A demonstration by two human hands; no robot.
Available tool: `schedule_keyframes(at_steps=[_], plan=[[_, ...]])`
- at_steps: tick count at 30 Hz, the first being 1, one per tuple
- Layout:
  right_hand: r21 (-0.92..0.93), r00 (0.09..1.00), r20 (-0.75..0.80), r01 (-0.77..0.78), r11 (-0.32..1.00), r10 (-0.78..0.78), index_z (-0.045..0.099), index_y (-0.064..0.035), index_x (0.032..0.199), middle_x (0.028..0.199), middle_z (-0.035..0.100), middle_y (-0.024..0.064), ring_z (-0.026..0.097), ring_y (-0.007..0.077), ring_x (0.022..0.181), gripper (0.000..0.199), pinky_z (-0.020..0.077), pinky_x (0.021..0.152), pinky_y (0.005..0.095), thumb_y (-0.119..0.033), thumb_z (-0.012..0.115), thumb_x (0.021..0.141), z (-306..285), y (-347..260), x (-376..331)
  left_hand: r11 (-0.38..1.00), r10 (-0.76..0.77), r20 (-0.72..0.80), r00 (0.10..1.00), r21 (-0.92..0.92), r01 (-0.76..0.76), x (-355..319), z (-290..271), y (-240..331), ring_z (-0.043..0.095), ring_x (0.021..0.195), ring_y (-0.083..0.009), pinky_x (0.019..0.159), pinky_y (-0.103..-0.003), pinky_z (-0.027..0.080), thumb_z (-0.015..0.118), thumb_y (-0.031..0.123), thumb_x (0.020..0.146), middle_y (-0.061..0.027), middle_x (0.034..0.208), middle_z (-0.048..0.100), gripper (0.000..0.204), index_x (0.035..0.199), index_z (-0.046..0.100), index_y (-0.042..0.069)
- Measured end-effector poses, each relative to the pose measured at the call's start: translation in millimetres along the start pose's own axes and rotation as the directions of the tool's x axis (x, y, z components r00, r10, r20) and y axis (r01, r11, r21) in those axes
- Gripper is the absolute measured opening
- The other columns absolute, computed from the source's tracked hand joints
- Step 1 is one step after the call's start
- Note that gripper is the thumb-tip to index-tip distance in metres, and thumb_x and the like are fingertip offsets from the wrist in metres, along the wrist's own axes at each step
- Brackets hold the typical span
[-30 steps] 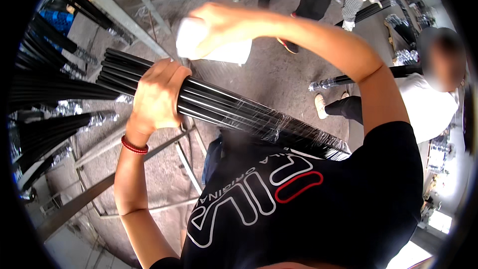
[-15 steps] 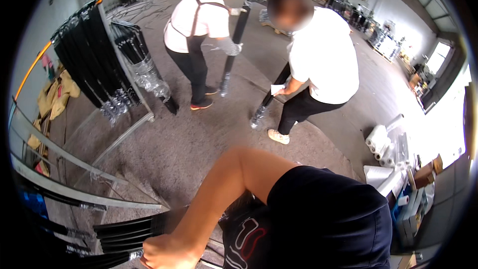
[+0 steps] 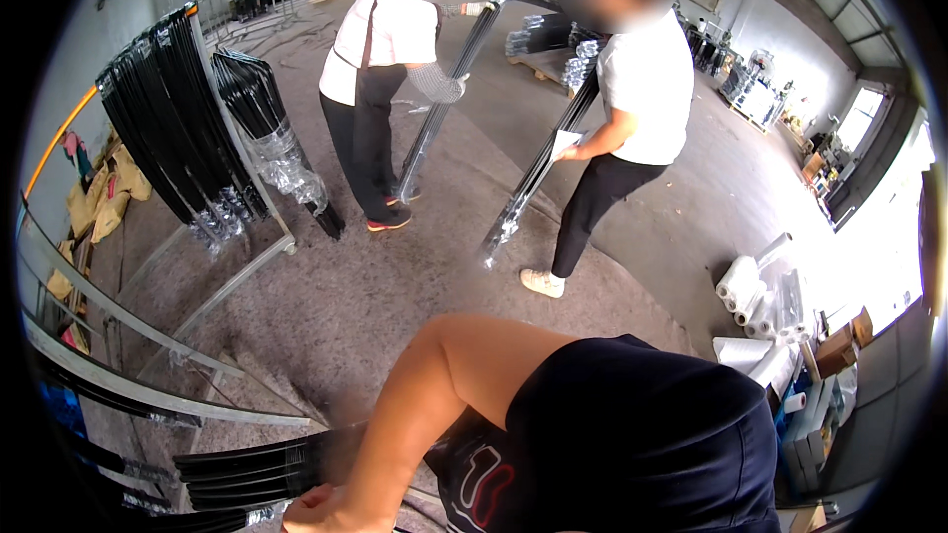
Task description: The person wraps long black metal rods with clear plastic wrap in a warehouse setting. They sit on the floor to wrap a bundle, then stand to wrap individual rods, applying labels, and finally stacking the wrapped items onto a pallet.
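Note:
My right hand (image 3: pixel 314 510) is at the lower edge, with the forearm coming down across the picture from a dark sleeve. Its fingers look curled and are partly cut off by the frame, so what they hold is hidden. Just left of the hand is the clear-wrapped end of a low black tube bundle (image 3: pixel 222 521). Above that lies another bundle of black tubes (image 3: pixel 252 469), with a band of clear film around it. My left hand does not show.
A metal rack (image 3: pixel 242 286) at left holds hanging black tubes (image 3: pixel 173 123). Two co-workers, in light shirts (image 3: pixel 647 89) and dark trousers, each handle a long wrapped black bundle (image 3: pixel 538 173). Rolls of clear film (image 3: pixel 760 296) lie at right, near boxes (image 3: pixel 837 350).
My right hand has shifted slightly, and its thumb side shows more. The co-workers have straightened up and turned their long bundles. The view has shifted a little.

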State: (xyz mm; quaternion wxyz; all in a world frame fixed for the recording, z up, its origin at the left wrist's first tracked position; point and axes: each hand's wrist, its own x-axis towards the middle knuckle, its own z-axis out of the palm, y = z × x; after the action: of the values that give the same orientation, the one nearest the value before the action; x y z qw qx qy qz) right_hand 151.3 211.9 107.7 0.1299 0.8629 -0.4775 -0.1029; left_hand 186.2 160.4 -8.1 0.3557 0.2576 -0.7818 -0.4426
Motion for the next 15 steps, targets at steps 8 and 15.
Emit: schedule_keyframes(at_steps=[8,15], plan=[[0.609,0.959,-0.278,0.221,0.761,-0.056,0.062,-0.0014,0.060,0.055,0.057,0.0095,0.057,0.0240,0.049,0.039,0.0430,0.043,0.0323,-0.038,0.055,0.071,37,33,26,0.816,-0.215,0.017,0.976,-0.546,0.189,-19,-2,-15,0.042,0.114,-0.0239,0.099,-0.040,0.028,0.043,0.040,0.081,-0.0106,0.121,0.046,0.056,0.120,0.041,0.001],[0.895,0.872,0.423,-0.359,-0.264,0.248,0.055,-0.0006,0.069,0.060,0.056,0.0114,0.056,0.0183,0.053,0.022,0.0510,0.053,0.0377,-0.018,0.049,0.081,105,89,5,0.241,-0.233,0.183,0.955,-0.941,0.239,-56,-18,-37,0.041,0.115,-0.0221,0.100,-0.038,0.028,0.043,0.044,0.081,-0.0098,0.124,0.044,0.059,0.123,0.039,0.002]])
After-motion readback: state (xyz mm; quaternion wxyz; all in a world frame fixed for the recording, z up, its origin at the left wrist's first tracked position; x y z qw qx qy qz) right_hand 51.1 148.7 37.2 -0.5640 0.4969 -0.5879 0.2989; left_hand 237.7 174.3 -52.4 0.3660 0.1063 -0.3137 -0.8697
